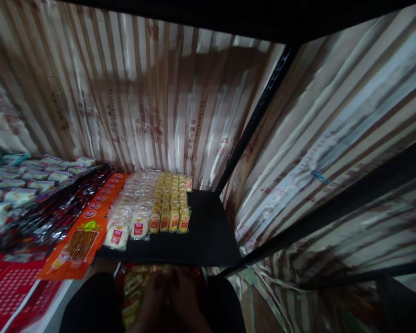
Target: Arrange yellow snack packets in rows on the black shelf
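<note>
My left hand (153, 299) and my right hand (186, 300) are close together at the bottom edge, below the front lip of a black shelf (208, 231). They rest on or against a red and yellow bag of snack packets (135, 286). Both hands are dark and blurred, so I cannot make out their fingers. Dark sleeves flank them. On the shelf above stand rows of small yellow packets (171, 203). Beside those are rows of round pale packs (131, 212) in clear wrap with red labels.
Orange flat packs (90, 226) and dark glossy packs (58, 208) lie left of the pale ones, with white-and-teal packs (17, 185) further left. Red printed packs (10, 286) sit at bottom left. Striped shiny curtain (152, 106) backs the shelf. A black upright post (260, 111) stands right.
</note>
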A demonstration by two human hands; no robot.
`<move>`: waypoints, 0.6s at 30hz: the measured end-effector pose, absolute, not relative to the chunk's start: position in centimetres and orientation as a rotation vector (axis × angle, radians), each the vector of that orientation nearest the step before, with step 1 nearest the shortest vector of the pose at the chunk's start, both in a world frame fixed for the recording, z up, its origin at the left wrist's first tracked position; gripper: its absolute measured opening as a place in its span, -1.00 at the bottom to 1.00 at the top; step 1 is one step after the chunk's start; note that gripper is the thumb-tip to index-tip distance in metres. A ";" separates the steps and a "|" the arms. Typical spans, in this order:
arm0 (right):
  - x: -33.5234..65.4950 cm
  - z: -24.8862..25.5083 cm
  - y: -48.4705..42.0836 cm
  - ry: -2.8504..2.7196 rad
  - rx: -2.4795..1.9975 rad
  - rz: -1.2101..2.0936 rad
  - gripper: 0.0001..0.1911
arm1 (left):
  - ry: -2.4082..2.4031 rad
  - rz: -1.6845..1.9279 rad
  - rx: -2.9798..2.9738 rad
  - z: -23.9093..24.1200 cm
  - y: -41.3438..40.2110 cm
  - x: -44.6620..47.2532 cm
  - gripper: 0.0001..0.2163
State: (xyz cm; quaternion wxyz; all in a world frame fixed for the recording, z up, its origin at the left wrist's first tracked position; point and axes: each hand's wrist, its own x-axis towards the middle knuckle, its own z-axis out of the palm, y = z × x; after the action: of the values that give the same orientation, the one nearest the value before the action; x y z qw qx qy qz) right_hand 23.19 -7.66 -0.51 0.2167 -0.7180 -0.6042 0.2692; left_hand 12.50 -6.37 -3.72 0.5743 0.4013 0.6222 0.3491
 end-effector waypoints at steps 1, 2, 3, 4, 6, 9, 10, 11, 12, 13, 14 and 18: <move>23.0 0.0 -8.2 -1.653 -1.960 0.779 -0.59 | 1.434 0.863 0.926 -3.3 -6.8 12.1 -0.69; 22.8 0.5 -8.7 -1.628 -1.929 0.805 -0.58 | 1.419 0.901 0.925 -2.8 -7.1 11.7 -0.68; 22.7 1.0 -9.1 -1.601 -1.893 0.819 -0.57 | 1.412 0.928 0.941 -2.2 -7.4 11.3 -0.68; 22.7 1.5 -9.5 -1.572 -1.853 0.832 -0.57 | 1.409 0.938 0.975 -1.4 -7.6 11.1 -0.69; 22.9 2.6 -9.8 -1.509 -1.751 0.874 -0.59 | 1.371 0.936 1.077 0.5 -7.6 10.9 -0.71; 23.9 4.3 -9.6 -1.425 -1.576 0.935 -0.64 | 1.276 0.890 1.225 3.6 -6.9 11.5 -0.75; 24.4 4.9 -9.3 -1.393 -1.533 0.946 -0.64 | 1.272 0.870 1.267 4.7 -6.5 12.0 -0.75; 25.0 5.5 -8.9 -1.358 -1.500 0.950 -0.63 | 1.268 0.864 1.310 5.6 -6.0 12.6 -0.74; 25.7 6.1 -8.3 -1.325 -1.478 0.950 -0.62 | 1.265 0.863 1.354 6.6 -5.4 13.2 -0.73; 26.5 6.6 -7.6 -1.286 -1.467 0.945 -0.61 | 1.279 0.843 1.395 7.5 -4.8 14.0 -0.72; 27.3 7.1 -6.8 -1.257 -1.458 0.928 -0.59 | 1.290 0.825 1.425 8.3 -4.2 14.8 -0.71; 30.9 8.3 -2.6 -1.162 -1.456 0.754 -0.58 | 1.342 0.815 1.521 11.4 -1.4 18.6 -0.62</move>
State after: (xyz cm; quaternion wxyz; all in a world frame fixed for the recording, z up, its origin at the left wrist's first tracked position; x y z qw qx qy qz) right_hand 30.90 -2.64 8.32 0.5363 -0.6115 -0.4880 0.3168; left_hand 18.60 -1.41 11.38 0.4599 0.6179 0.5450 0.3311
